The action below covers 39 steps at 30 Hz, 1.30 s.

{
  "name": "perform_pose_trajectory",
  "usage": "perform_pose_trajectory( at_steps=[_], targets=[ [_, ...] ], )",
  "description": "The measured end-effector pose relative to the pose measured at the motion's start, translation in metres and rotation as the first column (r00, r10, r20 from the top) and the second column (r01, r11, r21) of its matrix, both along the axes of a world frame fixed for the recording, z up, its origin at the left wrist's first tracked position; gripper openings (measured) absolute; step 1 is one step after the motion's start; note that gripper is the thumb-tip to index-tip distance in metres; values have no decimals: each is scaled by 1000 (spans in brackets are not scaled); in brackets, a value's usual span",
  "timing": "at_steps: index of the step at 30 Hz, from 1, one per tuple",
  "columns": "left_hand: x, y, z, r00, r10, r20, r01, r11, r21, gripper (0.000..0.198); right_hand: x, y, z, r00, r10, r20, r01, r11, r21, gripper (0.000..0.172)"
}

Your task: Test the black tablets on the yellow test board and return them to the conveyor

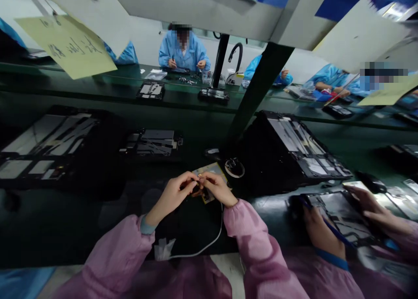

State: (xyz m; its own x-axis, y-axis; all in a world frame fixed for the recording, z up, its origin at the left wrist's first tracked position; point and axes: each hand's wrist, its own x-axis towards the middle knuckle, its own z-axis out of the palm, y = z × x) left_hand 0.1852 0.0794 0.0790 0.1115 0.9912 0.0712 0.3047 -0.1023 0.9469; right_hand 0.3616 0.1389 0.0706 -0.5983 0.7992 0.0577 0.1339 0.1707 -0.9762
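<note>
Over the dark bench my left hand (176, 193) and my right hand (218, 188) meet, fingertips pinched together. Between them is a small orange-brown strip, like a flex cable (197, 193), mostly covered by the fingers. Both hands grip it, as far as I can see. Just behind and under my right hand lies a flat yellow-edged board (214, 169). A white cable (218, 236) curves from near the board toward the bench's front edge, where a piece of clear tape (164, 249) sits over its end.
Black stacks of opened tablet-like devices stand left (52, 137) and right (294, 146). Another opened device (155, 142) lies between them. A round dish (234, 167) sits behind the board. At right, a co-worker's hands (323, 231) hold a device. People in blue work across the raised shelf (183, 99).
</note>
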Motion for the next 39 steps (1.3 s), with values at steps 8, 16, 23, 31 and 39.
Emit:
perform_pose_trajectory(
  at_steps=[8, 16, 23, 31, 39],
  targets=[
    [-1, -3, -7, 962, -5, -273, 32, 995, 92, 15, 0, -12, -9, 981, -78, 176, 13, 939, 344, 16],
    [1, -6, -14, 801, 143, -581, 102, 924, 367, 12, 0, -18, -8, 965, -168, 203, 22, 819, 574, 16],
    [0, -6, -14, 769, 140, -624, 123, 925, 359, 10, 3, -20, -7, 946, -185, 267, -20, 787, 616, 18],
    [1, -7, -14, 771, 143, -620, 124, 922, 367, 8, 3, -19, -8, 952, -195, 235, -3, 764, 646, 16],
    [0, -7, -14, 771, 151, -619, 124, 917, 378, 7, 3, -19, -8, 951, -200, 236, -6, 752, 660, 15]
  ],
)
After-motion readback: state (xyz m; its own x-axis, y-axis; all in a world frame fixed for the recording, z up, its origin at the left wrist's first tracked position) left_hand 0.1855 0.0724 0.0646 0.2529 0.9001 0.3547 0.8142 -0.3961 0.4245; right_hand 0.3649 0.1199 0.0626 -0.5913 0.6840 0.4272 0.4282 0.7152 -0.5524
